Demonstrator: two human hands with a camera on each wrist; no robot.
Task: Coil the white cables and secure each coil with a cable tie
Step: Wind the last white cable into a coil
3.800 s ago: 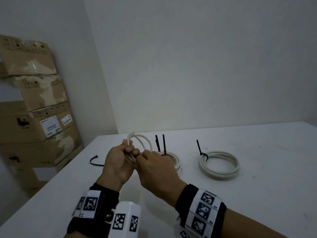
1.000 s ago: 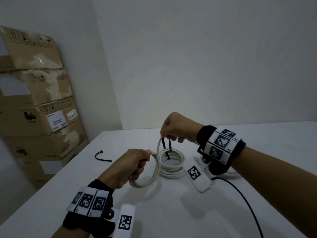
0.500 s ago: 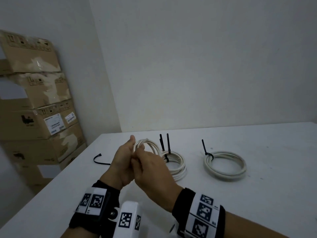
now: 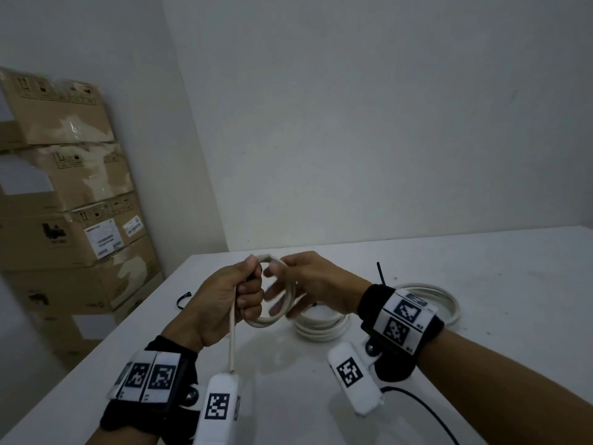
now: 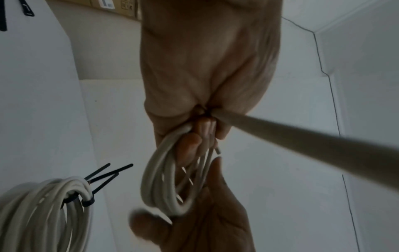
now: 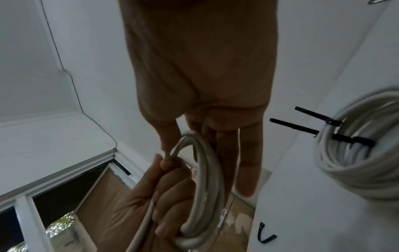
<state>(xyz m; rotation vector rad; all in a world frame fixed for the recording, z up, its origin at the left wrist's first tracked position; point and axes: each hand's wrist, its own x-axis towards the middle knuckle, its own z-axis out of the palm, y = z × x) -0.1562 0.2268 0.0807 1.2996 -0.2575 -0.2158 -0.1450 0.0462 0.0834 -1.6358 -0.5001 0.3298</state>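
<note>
Black wristbands point(image 4: 401, 329) with white square-code tags; white tagged camera pods point(image 4: 354, 380) below; thin black lead point(image 4: 426, 412) right side.

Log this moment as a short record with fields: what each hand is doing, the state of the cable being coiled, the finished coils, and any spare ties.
left hand: grips the coil in progress, fingers curled round its loops
right hand: fingers extended through and against the loops, guiding them
loose tail: hangs down from the left fist, not yet wound
tie on this coil: none visible
finished coils: near coil on the table with two black ties; far coil with one
spare tie: black, bent, lying on the table to the left
</note>
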